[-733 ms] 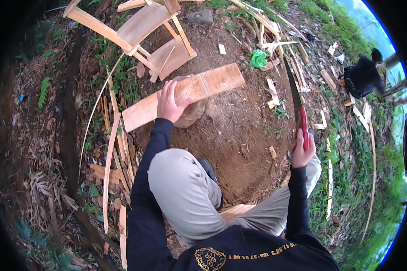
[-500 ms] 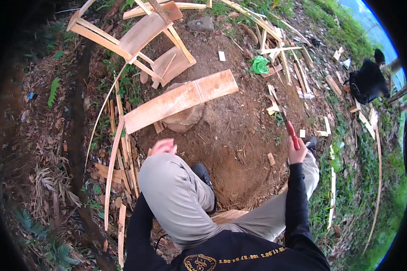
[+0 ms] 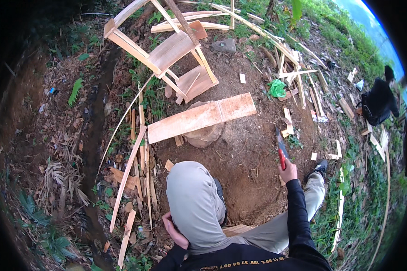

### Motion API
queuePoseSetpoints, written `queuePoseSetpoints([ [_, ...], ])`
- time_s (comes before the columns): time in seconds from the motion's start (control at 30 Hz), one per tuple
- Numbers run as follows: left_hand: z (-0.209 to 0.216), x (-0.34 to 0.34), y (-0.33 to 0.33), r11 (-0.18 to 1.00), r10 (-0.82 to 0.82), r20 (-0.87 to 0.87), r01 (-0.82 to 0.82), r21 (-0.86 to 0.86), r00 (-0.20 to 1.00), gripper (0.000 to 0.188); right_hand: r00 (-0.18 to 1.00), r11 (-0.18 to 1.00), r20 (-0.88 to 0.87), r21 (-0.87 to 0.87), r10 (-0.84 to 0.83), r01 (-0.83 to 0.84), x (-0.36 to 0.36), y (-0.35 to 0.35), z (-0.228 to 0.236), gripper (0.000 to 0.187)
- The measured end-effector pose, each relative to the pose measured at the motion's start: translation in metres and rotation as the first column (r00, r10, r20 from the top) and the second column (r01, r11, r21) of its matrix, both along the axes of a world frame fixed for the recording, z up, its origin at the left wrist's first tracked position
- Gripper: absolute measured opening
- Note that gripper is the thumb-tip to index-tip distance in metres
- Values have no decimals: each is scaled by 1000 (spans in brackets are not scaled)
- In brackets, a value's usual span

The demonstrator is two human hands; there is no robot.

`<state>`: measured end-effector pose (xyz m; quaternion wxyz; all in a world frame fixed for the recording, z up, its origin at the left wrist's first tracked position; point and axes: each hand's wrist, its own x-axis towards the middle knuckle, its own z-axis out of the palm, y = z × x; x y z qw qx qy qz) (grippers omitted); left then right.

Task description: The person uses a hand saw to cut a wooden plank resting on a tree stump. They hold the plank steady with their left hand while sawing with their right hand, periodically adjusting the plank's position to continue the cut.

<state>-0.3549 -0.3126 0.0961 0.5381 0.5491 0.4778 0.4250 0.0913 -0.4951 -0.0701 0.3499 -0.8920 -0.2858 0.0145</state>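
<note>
We grip the saw by its red handle in our right hand. Our left hand is beside our bent left leg, partly hidden; we cannot tell whether it holds anything. Ahead, the board lies across the stump.

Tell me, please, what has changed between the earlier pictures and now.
The left hand has let go of the plank and drawn back toward the body, beside the left leg. The right hand has swung left with the red-handled saw. Its grip stayed, and the plank still lies on the stump.
</note>
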Motion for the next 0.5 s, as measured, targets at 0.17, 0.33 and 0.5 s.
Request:
queuePoseSetpoints([
  [0.17, 8, 14, 5, 995, -102, -65, 101, -19, 993, 35, 966, 933, -174, -274, 191, -233, -12, -10, -38, 34],
  [0.33, 2, 9, 7, 991, -124, -54, 121, -61, 991, 29, 940, 909, -235, -280, 247, -309, -22, -14, -48, 37],
  [0.5, 7, 12, 8, 990, -133, -65, 130, -49, 989, 28, 934, 886, -250, -327, 255, -330, -24, -17, -40, 37],
])
